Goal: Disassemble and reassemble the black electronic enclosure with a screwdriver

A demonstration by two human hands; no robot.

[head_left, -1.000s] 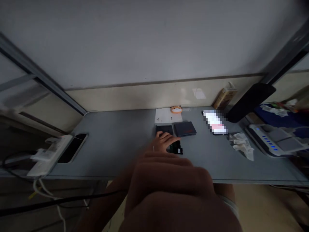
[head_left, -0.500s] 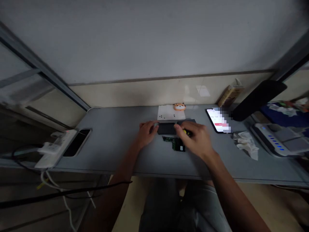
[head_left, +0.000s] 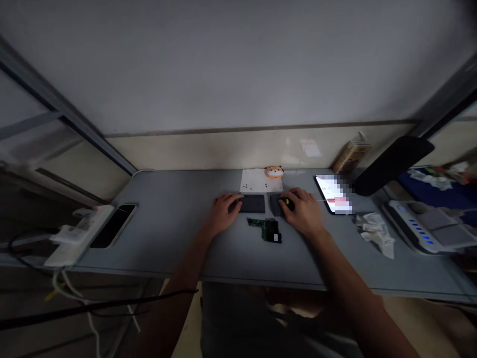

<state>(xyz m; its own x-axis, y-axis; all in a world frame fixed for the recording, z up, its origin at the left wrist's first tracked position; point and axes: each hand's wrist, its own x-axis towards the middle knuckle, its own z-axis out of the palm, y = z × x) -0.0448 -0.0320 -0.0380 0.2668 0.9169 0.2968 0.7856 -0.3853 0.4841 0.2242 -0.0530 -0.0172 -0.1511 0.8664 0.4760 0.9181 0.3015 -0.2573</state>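
Two dark flat cases lie side by side on the grey table [head_left: 179, 219]. My left hand [head_left: 225, 214] rests with its fingertips at the left end of a black rectangular case [head_left: 254, 203]. My right hand [head_left: 301, 211] curls over a small yellow object [head_left: 287, 201] at the right of a dark grey case [head_left: 275, 205], which it mostly hides. A green circuit board [head_left: 265, 229] lies just below the cases, between my hands and touching neither.
Behind the cases are a white sheet with small black screws [head_left: 253, 180] and an orange cat figurine [head_left: 274, 172]. To the right are a lit phone [head_left: 332, 194], crumpled tissue [head_left: 375, 234] and a blue-lit device [head_left: 421, 223]. A power strip [head_left: 80, 234] and black phone [head_left: 114, 225] sit left.
My right hand and arm, large and close to the camera a second ago, now lie low on the right case. My left hand has come onto the black case. The view has shifted slightly.
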